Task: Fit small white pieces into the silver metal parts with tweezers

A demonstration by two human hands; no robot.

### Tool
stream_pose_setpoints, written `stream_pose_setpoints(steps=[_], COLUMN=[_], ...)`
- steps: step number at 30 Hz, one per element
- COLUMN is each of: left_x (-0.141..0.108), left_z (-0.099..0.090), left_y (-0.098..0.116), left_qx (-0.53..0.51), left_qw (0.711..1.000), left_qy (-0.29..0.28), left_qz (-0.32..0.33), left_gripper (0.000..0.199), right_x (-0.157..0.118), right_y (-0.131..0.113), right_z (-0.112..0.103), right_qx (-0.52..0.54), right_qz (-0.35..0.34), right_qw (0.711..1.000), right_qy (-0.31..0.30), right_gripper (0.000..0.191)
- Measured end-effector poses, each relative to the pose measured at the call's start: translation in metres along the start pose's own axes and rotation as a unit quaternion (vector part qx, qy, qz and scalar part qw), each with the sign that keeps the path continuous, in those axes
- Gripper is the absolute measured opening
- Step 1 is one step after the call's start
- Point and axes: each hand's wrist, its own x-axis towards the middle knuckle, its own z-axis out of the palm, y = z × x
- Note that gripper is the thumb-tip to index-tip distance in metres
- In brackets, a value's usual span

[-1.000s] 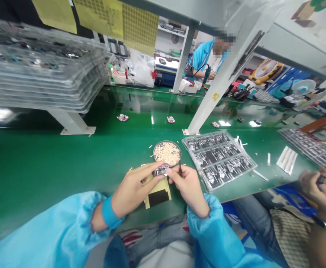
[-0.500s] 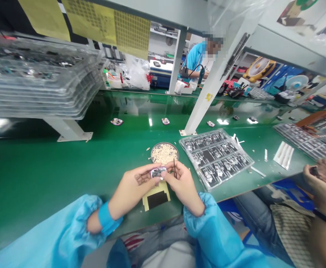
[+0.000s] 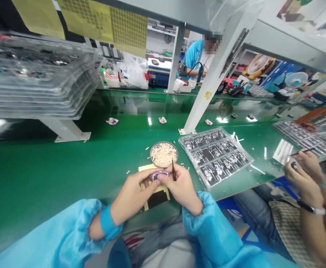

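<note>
Between my two hands is a small purple-rimmed electronic housing (image 3: pixel 160 174) with a dark inside. My left hand (image 3: pixel 136 190) closes round its left side, thumb in front and fingers behind. My right hand (image 3: pixel 182 186) pinches its right side with the thumb across the front. Dark tweezers (image 3: pixel 173 170) stand nearly upright in the same right hand, their lower end hidden by the fingers. Just beyond my hands is a round dish (image 3: pixel 163 154) of tiny beige pieces. Under them lies a yellow sheet with a black patch (image 3: pixel 156 199).
A clear compartment tray (image 3: pixel 216 156) of small metal parts lies to the right. Several similar housings (image 3: pixel 162 120) sit along the green bench. A white post (image 3: pixel 200 96) rises behind the tray. Stacked trays (image 3: pixel 40 85) stand at left. A co-worker's hands (image 3: pixel 305 171) are at far right.
The housing has tilted, so less of its inside shows, and my right thumb lies further across it. The co-worker's hands at right have moved left and up over the bench edge.
</note>
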Motion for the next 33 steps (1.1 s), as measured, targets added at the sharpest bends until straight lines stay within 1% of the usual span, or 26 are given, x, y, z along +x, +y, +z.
stream_pose_setpoints(steps=[3, 6, 8, 10, 12, 16, 17, 19, 21, 22, 27, 33], left_x=[-0.002, -0.003, -0.003, -0.002, -0.001, -0.001, -0.001, -0.001, -0.001, -0.001, 0.000, 0.003], left_z=[-0.001, -0.001, -0.001, -0.001, 0.000, -0.001, -0.001, -0.002, -0.002, -0.002, -0.001, -0.002], left_y=[0.001, -0.002, -0.005, -0.006, -0.006, -0.004, -0.004, -0.005, -0.006, -0.007, -0.009, -0.012], left_qx=[0.000, -0.012, -0.024, -0.028, -0.013, 0.048, 0.062, 0.083, 0.092, 0.094, 0.102, 0.109], left_qw=[1.000, 1.000, 0.999, 0.999, 0.999, 0.998, 0.997, 0.995, 0.994, 0.993, 0.993, 0.991], left_qy=[0.006, 0.018, 0.014, 0.012, 0.018, 0.036, 0.037, 0.036, 0.036, 0.036, 0.033, 0.025], left_qz=[-0.008, -0.014, -0.024, -0.029, -0.024, -0.001, 0.011, 0.036, 0.051, 0.054, 0.059, 0.078], left_gripper=[0.028, 0.031, 0.034, 0.035, 0.033, 0.027, 0.027, 0.027, 0.026, 0.026, 0.025, 0.028], right_x=[-0.001, 0.000, 0.002, 0.003, 0.005, 0.007, 0.007, 0.007, 0.007, 0.007, 0.006, 0.009], right_y=[0.000, -0.002, -0.005, -0.007, -0.011, -0.021, -0.024, -0.027, -0.028, -0.026, -0.017, -0.013], right_z=[0.002, 0.003, 0.001, -0.002, -0.008, -0.021, -0.023, -0.027, -0.030, -0.031, -0.032, -0.033], right_qx=[0.002, 0.002, -0.031, -0.080, -0.120, -0.168, -0.180, -0.198, -0.214, -0.223, -0.273, -0.293], right_qz=[-0.009, -0.010, -0.006, -0.017, -0.058, -0.182, -0.209, -0.254, -0.282, -0.291, -0.302, -0.297], right_qw=[1.000, 1.000, 0.999, 0.997, 0.991, 0.968, 0.961, 0.947, 0.933, 0.927, 0.908, 0.902], right_qy=[-0.004, -0.013, -0.011, 0.000, 0.013, 0.036, 0.027, -0.020, -0.067, -0.081, -0.100, -0.111], right_gripper=[0.029, 0.030, 0.028, 0.025, 0.020, 0.013, 0.011, 0.008, 0.009, 0.010, 0.013, 0.015])
